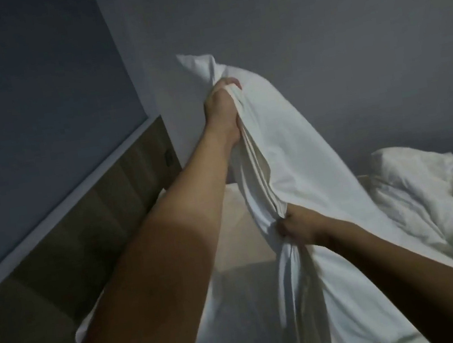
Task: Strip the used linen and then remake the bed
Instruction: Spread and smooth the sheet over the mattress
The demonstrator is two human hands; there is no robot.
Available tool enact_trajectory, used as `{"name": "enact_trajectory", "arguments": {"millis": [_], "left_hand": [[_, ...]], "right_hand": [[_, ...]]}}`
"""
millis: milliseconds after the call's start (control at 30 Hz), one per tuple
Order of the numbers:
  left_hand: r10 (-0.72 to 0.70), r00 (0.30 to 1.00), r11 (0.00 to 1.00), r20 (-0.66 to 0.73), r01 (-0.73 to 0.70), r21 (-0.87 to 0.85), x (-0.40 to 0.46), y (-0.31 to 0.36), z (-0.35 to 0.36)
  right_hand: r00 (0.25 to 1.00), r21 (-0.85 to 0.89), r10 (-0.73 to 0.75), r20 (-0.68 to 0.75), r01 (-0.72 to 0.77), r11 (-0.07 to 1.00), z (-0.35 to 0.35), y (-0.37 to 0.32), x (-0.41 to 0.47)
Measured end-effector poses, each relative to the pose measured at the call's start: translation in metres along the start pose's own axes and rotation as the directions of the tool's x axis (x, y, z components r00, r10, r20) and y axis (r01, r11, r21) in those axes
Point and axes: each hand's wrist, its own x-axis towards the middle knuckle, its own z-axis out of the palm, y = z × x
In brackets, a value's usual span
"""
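While two bare arms reach forward, the left hand (224, 109) grips one white sheet (301, 165) raised at twelve o'clock, and the right hand (298, 226) clutches it lower. One crumpled duvet (432, 204) lies at three o'clock on the bed (241, 228).

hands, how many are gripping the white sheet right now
2. The left hand grips the white sheet high up near the wall; the right hand grips it lower, above the bed. None look hidden.
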Motion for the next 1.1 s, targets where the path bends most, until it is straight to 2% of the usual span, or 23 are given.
{"name": "enact_trajectory", "arguments": {"millis": [67,133,167,233,300,367,433,500,567,600,667,733,833,967,1033,1067,1100], "left_hand": [[0.067,0.997,0.995,-0.038,-0.064,0.082,0.059,0.032,-0.030],[0.083,0.992,0.950,-0.095,-0.049,0.309,0.121,0.040,-0.084],[0.074,0.992,0.883,-0.101,-0.018,0.469,0.145,0.035,-0.114],[0.017,0.988,0.705,-0.156,0.099,0.702,0.175,0.004,-0.187],[-0.190,0.948,0.598,-0.257,0.319,0.736,0.175,-0.048,-0.264],[-0.434,0.836,0.429,-0.336,0.520,0.739,0.149,-0.107,-0.330],[-0.626,0.690,0.240,-0.363,0.613,0.752,0.111,-0.163,-0.379],[-0.770,0.552,0.164,-0.320,0.655,0.737,0.072,-0.208,-0.406],[-0.850,0.469,0.183,-0.241,0.691,0.699,0.045,-0.252,-0.408],[-0.851,0.484,0.227,-0.205,0.690,0.688,0.038,-0.274,-0.405],[-0.817,0.565,0.369,-0.111,0.662,0.653,0.028,-0.306,-0.391],[-0.777,0.621,0.421,-0.102,0.633,0.649,0.022,-0.322,-0.376],[-0.626,0.752,0.448,-0.209,0.565,0.693,0.009,-0.328,-0.375],[-0.459,0.822,0.638,-0.336,0.568,0.519,0.013,-0.259,-0.363],[-0.345,0.880,0.759,-0.328,0.466,0.454,0.022,-0.202,-0.360],[-0.306,0.899,0.810,-0.312,0.418,0.411,0.025,-0.173,-0.361],[-0.297,0.913,0.845,-0.279,0.387,0.369,0.027,-0.150,-0.364]], "right_hand": [[0.996,0.008,-0.032,-0.078,0.033,0.999,-0.007,-0.037,0.046],[0.993,-0.009,-0.047,-0.107,0.047,0.999,0.003,-0.061,0.099],[0.993,-0.018,-0.054,-0.104,0.052,0.998,0.014,-0.067,0.126],[0.996,-0.024,-0.015,-0.085,0.013,1.000,0.048,-0.062,0.179],[0.990,0.010,0.082,-0.112,-0.081,0.997,0.082,-0.051,0.220],[0.968,0.055,0.172,-0.182,-0.164,0.985,0.108,-0.035,0.252],[0.938,0.142,0.292,-0.189,-0.268,0.953,0.126,-0.022,0.280],[0.923,0.262,0.367,-0.112,-0.329,0.907,0.143,-0.012,0.303],[0.931,0.297,0.364,-0.036,-0.338,0.893,0.166,-0.006,0.315],[0.935,0.287,0.355,-0.010,-0.337,0.897,0.179,-0.004,0.317],[0.940,0.283,0.340,0.022,-0.332,0.900,0.202,-0.004,0.313],[0.938,0.339,0.344,0.025,-0.332,0.880,0.210,-0.003,0.308],[0.930,0.404,0.367,0.020,-0.343,0.848,0.200,-0.005,0.304],[0.929,0.572,0.369,0.027,-0.318,0.757,0.162,-0.042,0.309],[0.938,0.628,0.342,0.054,-0.298,0.719,0.147,-0.079,0.318],[0.932,0.670,0.356,0.067,-0.306,0.676,0.141,-0.096,0.326],[0.912,0.734,0.396,0.104,-0.339,0.589,0.136,-0.112,0.332]]}}
